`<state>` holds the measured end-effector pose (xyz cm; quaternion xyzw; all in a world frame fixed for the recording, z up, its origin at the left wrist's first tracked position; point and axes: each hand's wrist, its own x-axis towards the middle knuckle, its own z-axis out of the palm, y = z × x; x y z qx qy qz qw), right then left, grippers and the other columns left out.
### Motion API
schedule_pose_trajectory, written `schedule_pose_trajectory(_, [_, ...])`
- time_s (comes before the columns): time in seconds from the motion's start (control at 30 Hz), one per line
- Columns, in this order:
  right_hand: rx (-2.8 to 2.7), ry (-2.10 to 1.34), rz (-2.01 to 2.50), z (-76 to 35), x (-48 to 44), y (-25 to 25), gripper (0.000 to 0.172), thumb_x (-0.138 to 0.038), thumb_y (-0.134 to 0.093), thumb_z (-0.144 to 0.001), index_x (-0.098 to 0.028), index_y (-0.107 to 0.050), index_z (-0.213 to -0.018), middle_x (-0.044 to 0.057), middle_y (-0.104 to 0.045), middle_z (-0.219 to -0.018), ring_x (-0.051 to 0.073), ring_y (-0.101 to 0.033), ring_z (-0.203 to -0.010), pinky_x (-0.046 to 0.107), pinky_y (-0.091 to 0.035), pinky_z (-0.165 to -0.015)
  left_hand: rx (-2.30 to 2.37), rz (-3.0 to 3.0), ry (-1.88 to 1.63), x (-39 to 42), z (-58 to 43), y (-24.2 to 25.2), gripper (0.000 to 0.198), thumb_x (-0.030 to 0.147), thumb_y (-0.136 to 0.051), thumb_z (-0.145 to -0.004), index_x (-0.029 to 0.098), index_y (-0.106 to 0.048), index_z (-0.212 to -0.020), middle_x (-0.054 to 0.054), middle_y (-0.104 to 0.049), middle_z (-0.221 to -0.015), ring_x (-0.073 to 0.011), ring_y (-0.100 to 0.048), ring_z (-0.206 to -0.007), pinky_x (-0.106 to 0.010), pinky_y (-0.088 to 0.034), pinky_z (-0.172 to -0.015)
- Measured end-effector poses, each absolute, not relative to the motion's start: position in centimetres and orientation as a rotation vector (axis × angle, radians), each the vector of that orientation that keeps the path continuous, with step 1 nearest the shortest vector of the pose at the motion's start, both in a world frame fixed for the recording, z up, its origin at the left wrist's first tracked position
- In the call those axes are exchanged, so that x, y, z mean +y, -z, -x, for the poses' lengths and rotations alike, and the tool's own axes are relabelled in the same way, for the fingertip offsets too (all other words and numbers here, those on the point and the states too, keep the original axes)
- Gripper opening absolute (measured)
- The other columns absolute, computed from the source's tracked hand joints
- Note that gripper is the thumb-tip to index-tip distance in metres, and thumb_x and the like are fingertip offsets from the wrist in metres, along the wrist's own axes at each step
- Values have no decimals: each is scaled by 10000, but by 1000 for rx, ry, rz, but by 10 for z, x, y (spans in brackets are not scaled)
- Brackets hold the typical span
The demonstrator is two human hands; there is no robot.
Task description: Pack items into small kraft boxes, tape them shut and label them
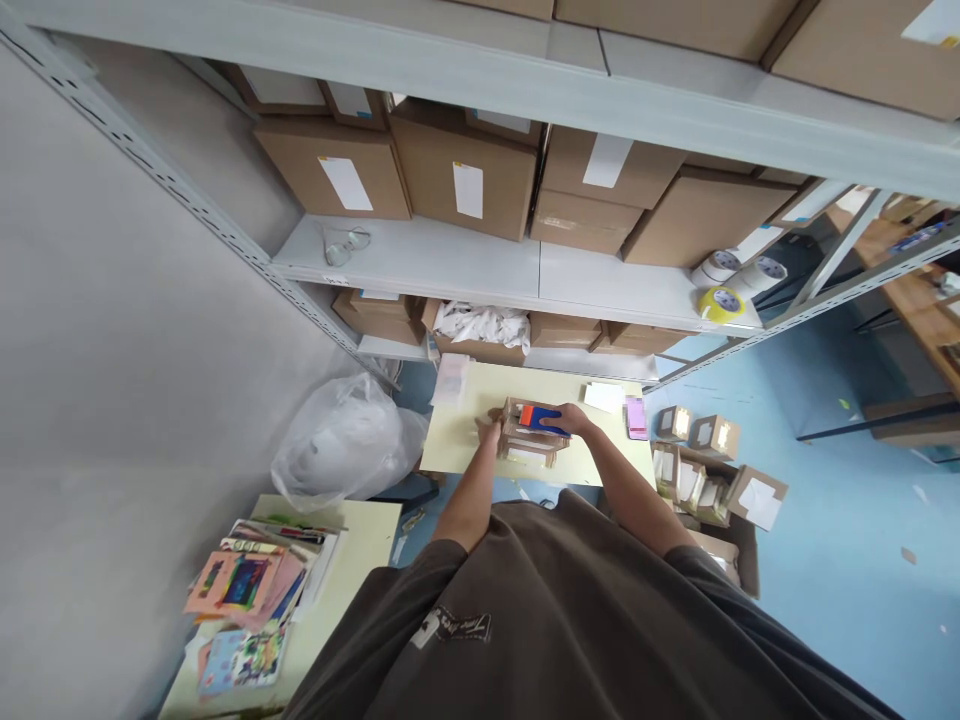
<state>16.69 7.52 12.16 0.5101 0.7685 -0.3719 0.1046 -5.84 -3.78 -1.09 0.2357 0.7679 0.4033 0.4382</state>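
Note:
A small cardboard box (511, 440) lies on the pale yellow table (465, 450), with a white label on its near side. My left hand (490, 432) grips the box at its left end, where a brown piece, perhaps a flap, sticks out; the fingertips are partly hidden. My right hand (571, 420) is closed around a blue tape dispenser (551, 420) with an orange-red front end, held over the top of the box. Whether the tape touches the cardboard I cannot tell.
White sheets (603, 396) and a pink-screened phone (636, 418) lie at the table's right. Behind stands a shelf (472, 255) of cartons, with tape rolls (721, 304). Packed boxes (709, 490) are on the right, a plastic bag (341, 440) and books (247, 585) on the left.

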Motion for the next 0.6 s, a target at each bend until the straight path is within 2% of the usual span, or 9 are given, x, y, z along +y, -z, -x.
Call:
schedule_pose_trajectory(0.1, [2259, 1099, -1491, -169, 75, -122, 563, -756, -742, -844, -221, -839, -991, 87, -812, -952, 246, -738, -867, 267, -493, -714, 2084, -665, -799, -34, 70, -1, 835, 389, -753, -868, 157, -442, -1606, -237, -606, -1526, -364, -601, -1412, -461, -506, -1119])
schedule_pose_trajectory(0.2, [2249, 1079, -1485, -171, 75, -121, 559, -740, -732, -865, -220, -845, -1036, 82, -817, -971, 246, -743, -903, 256, -497, -737, 1951, -1141, -685, -22, 88, -18, 948, 341, -802, -803, 235, -414, -1662, -152, -465, -1686, -327, -460, -1551, -403, -406, -1241])
schedule_pose_trajectory(0.3, [2250, 1074, -1487, -172, 76, -118, 557, -735, -721, -877, -218, -846, -1043, 75, -816, -957, 245, -743, -904, 255, -500, -746, 1573, -1576, -423, -5, 99, -28, 1279, 335, -937, -610, 290, -303, -1720, -90, -250, -1802, -327, -329, -1628, -349, -386, -1254])
schedule_pose_trajectory(0.37, [2251, 1082, -1487, -173, 76, -116, 559, -737, -717, -878, -220, -847, -1044, 71, -815, -967, 240, -740, -896, 254, -501, -746, 1449, -1680, -261, 5, 99, -28, 1467, 338, -999, -464, 291, -261, -1732, -99, -143, -1826, -358, -323, -1626, -340, -415, -1227])
schedule_pose_trajectory(0.43, [2238, 1087, -1492, -174, 77, -116, 567, -741, -722, -870, -216, -846, -1043, 73, -814, -970, 237, -736, -889, 253, -497, -737, 1442, -1708, -200, 10, 96, -24, 1511, 332, -1010, -418, 274, -263, -1730, -124, -113, -1827, -381, -348, -1611, -344, -430, -1211])
schedule_pose_trajectory(0.6, [2219, 1158, -1476, -177, 79, -121, 593, -741, -777, -823, -206, -843, -1070, 83, -816, -962, 240, -731, -888, 248, -489, -728, 1411, -1717, -280, 8, 95, -10, 1411, 324, -999, -478, 228, -317, -1709, -161, -183, -1810, -386, -326, -1620, -381, -404, -1240])
